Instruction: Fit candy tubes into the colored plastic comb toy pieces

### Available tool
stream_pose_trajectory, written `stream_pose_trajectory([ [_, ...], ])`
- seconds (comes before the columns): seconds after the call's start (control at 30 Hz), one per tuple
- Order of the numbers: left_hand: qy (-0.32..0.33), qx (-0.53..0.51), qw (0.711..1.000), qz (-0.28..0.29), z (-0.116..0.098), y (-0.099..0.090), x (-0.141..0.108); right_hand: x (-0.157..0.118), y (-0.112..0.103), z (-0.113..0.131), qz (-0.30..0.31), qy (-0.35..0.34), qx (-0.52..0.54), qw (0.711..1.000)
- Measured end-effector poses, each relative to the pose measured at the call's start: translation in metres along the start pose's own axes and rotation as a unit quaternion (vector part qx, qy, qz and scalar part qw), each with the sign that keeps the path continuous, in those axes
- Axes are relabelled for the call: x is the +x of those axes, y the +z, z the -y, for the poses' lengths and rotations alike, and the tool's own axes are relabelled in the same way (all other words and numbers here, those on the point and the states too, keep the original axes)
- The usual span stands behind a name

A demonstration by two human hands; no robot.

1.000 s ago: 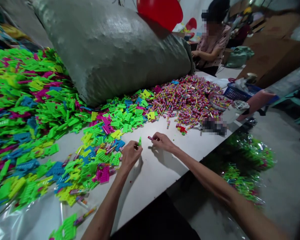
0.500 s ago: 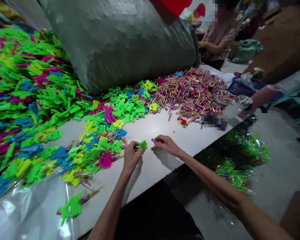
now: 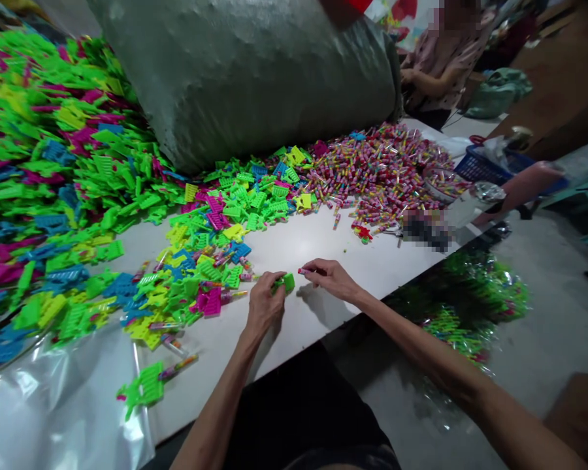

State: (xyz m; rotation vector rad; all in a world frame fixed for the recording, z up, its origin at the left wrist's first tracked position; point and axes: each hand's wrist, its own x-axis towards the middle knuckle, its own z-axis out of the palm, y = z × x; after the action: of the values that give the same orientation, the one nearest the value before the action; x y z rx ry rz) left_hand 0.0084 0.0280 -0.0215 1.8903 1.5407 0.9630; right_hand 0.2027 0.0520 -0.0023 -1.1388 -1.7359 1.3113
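Though lying quiet now, could slump forward and push everything toward the near edge: the big grey woven sack point(image 3: 245, 72), leaned on the far part of the white table point(image 3: 323, 241), touching the heap of neon plastic comb-shaped pieces point(image 3: 53, 163). Spreads loose and steep on the left side, this heap; may slide under a small knock of an elbow and bury the bare working spot.

Next in size, the pile of small striped tubes point(image 3: 377, 170), near the far right edge, beside a blue basket point(image 3: 475, 168). Round things, so likely to roll off to the floor, where a clear bag of green pieces point(image 3: 475, 300) already lies.

At the near left, a clear plastic sheet point(image 3: 44, 405) hanging over the edge with pieces on it; slippery, could drag them down if pulled by a forearm.

Then the left hand point(image 3: 263, 307): curled almost closed, pinching a green comb-shaped piece point(image 3: 285, 282) just above the table, near the middle of the near edge. Thin teeth there; might bend or snap under too hard a squeeze.

Just beside it, the right hand point(image 3: 330, 277): fingers drawn together, gripping a small pink-tipped tube point(image 3: 304, 270) by one end, tip pointing at the green piece, close but apart. Smallest thing, smallest hold; could slip out, roll away, or meet the piece crooked and jam.
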Motion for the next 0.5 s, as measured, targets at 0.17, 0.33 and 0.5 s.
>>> stream_pose_trajectory([
  [0.17, 0.027, -0.003, 0.999, 0.030, -0.008, 0.004, -0.001, 0.001, 0.001, 0.001, 0.021, -0.050, -0.080, 0.995],
  [0.33, 0.020, -0.013, 0.998, 0.053, -0.014, 0.007, -0.004, -0.005, 0.002, 0.002, 0.032, -0.074, -0.115, 0.990],
  [0.5, 0.051, 0.004, 0.994, 0.092, -0.013, 0.003, -0.003, -0.010, -0.003, 0.008, 0.028, -0.101, -0.138, 0.985],
])
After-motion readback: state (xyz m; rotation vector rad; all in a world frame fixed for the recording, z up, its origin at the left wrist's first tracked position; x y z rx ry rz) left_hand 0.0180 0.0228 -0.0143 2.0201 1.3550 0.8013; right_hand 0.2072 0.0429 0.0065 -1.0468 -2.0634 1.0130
